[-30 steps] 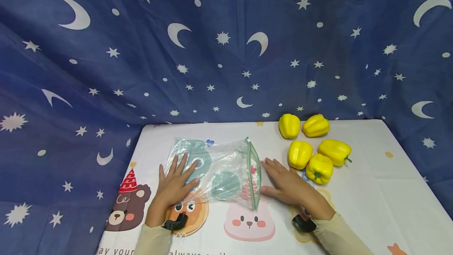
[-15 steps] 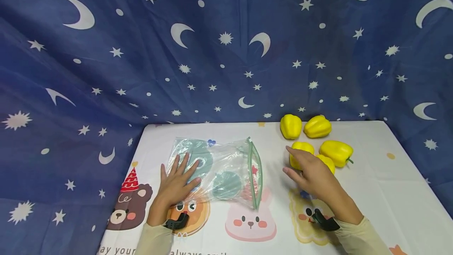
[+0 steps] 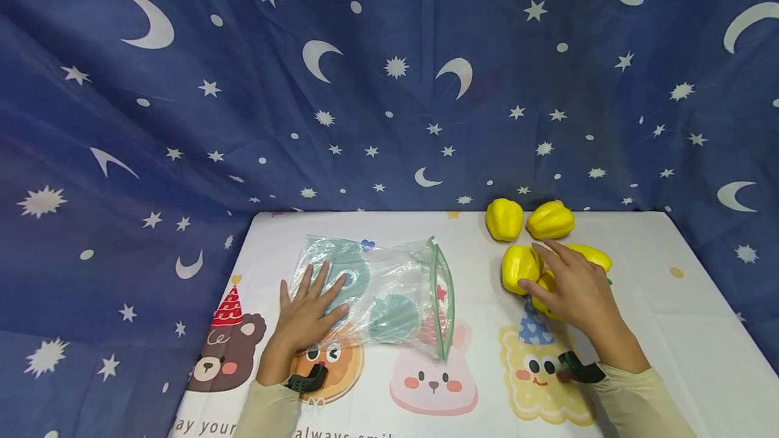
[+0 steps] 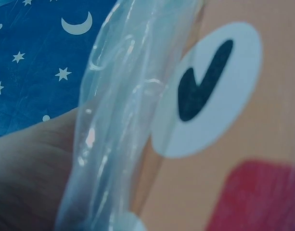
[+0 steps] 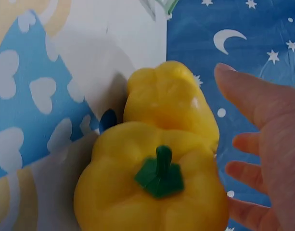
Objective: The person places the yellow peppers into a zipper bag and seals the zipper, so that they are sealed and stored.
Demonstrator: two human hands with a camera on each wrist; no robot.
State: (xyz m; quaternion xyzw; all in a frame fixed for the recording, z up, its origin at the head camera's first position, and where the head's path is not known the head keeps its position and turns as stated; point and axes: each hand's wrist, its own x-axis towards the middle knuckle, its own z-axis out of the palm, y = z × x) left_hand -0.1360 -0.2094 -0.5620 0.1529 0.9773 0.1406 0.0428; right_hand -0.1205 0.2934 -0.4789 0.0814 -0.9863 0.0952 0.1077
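My left hand [image 3: 306, 316] lies on the left part of a clear zip bag [image 3: 402, 269], its fingers spread. The bag lies flat, with a green zip edge on its right side. In the left wrist view, the crinkled bag [image 4: 123, 96] runs along the hand. Over the group of yellow bell peppers [image 3: 519, 270] is my right hand [image 3: 578, 286], thumb and fingers apart and holding nothing. It partly hides the front pepper [image 3: 544, 293]. The right wrist view shows that pepper [image 5: 147, 183] with its green stem, another behind it, and the hand's fingers [image 5: 248, 96] to their right.
Two more yellow peppers [image 3: 504, 220] lie near the back edge, and one [image 3: 590, 257] lies behind the right hand. A white cloth [image 3: 663, 330] with cartoon animals covers the table. A blue curtain [image 3: 389, 120] with moons and stars hangs behind.
My right hand has moved from beside the bag's zip edge, rightward to above the peppers. The left hand stays on the bag. The whole view has shifted slightly.
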